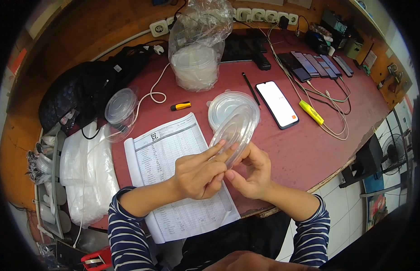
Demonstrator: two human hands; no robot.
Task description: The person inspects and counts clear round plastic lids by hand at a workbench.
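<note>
A clear round plastic lid [239, 125] is tilted up in front of me, its lower edge between my two hands. My right hand [251, 176] grips that edge from the right, thumb toward me. From the left, my left hand [201, 175] holds the same edge, with two fingers stretched along the lid's surface and the others curled. Just behind it, a stack of round clear plastic lids or containers [221, 110] lies on the table, partly hidden. Under my left forearm are printed sheets [174, 144] with a table of rows.
A phone with a lit white screen [277, 104], a pencil [250, 88] and a yellow highlighter [311, 112] lie to the right. Behind stands a plastic bag of round containers [196, 67]. Several phones [318, 65] with cables, a yellow-black cutter [180, 105] and plastic bags [90, 176] surround the work area.
</note>
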